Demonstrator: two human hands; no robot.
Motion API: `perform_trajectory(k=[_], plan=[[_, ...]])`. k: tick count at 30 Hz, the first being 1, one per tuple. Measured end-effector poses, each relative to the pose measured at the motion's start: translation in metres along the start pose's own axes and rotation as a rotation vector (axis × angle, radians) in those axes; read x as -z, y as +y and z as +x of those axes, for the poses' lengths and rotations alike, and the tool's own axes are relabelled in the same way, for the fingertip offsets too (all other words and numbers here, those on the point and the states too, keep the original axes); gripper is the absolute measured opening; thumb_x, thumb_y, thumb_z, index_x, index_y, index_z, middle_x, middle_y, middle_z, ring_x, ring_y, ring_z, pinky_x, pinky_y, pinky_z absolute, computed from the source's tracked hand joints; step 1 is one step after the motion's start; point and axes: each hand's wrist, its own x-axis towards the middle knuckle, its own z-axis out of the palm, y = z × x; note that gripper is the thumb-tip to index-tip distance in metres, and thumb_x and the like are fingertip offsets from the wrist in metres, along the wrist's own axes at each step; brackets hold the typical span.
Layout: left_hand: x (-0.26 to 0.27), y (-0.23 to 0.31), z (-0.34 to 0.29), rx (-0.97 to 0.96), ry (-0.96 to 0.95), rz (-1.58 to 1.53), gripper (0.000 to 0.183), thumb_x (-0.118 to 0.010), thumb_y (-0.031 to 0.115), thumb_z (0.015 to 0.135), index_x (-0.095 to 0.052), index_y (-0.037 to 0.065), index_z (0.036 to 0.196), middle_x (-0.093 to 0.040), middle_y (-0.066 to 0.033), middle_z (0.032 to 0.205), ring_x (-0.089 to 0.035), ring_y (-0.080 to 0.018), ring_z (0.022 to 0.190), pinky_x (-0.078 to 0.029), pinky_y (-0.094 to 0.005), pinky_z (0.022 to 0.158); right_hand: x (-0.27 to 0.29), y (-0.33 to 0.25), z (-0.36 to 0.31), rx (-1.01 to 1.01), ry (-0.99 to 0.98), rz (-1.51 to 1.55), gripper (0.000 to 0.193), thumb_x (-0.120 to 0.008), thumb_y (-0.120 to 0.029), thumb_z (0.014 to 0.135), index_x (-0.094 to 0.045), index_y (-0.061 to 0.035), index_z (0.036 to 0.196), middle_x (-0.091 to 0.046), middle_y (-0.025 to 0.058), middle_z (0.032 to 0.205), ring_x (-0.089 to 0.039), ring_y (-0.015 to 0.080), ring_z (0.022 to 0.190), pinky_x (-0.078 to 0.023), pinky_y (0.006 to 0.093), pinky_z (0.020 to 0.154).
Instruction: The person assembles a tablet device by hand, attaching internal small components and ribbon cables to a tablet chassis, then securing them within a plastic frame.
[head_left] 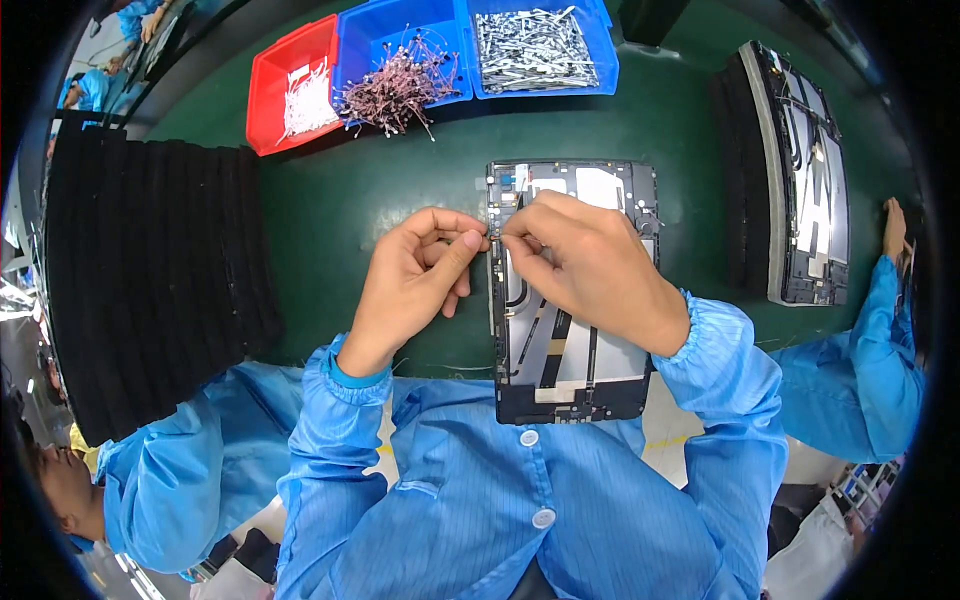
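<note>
In front of me an opened tablet-like device [617, 362], with a black frame and silver inner panels, lies on the green table, its near end at the table's front edge. My left hand [412, 278] is beside its left edge, thumb and forefinger pinched together at the rim. From the right, my right hand [592, 255] reaches over the device, and its fingertips are closed at the same spot on the left edge. The two pinches nearly meet. Whatever lies between the fingers is too small and too covered to make out.
At the back stand a red bin [262, 108] of white pieces, a blue bin [357, 30] of pinkish-brown thin cables and another blue bin [607, 75] of silvery strips. Black ribbed foam [150, 260] fills the left; similar devices [815, 200] lean on foam [738, 180] at right. Blue-sleeved people sit on both sides.
</note>
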Motion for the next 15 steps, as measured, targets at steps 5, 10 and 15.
perform_trajectory(k=[5,10,15], plan=[[-0.0014,0.0048,-0.0002,0.037,0.005,0.024,0.018,-0.065,0.010,0.093,-0.060,-0.003,0.104,-0.061,-0.0033,0.081,-0.054,-0.0039,0.056,-0.041,-0.0181,0.042,-0.0005,-0.0005,0.0009,0.021,-0.008,-0.038,0.010,-0.068,-0.002,0.080,-0.064,-0.0008,0.090,-0.059,0.0114,0.077,-0.063,0.0272,0.065,-0.051,0.0359,0.057],[-0.0032,0.0066,0.0012,0.063,0.015,0.063,0.014,-0.066,0.009,0.092,-0.061,-0.002,0.099,-0.061,-0.0014,0.070,-0.053,-0.0034,0.052,-0.039,-0.0179,0.041,-0.0009,0.0007,0.0007,0.054,-0.005,-0.076,0.011,-0.069,-0.003,0.079,-0.064,-0.0025,0.089,-0.057,0.0098,0.076,-0.060,0.0291,0.062,-0.049,0.0377,0.055],[-0.0029,0.0048,0.0036,0.077,0.032,0.100,0.013,-0.066,0.010,0.091,-0.062,-0.001,0.097,-0.060,-0.0015,0.061,-0.050,-0.0038,0.046,-0.036,-0.0188,0.040,-0.0019,0.0015,0.0010,0.065,0.000,-0.090,0.010,-0.069,-0.004,0.079,-0.063,-0.0025,0.087,-0.055,0.0094,0.076,-0.059,0.0293,0.061,-0.048,0.0381,0.053]])
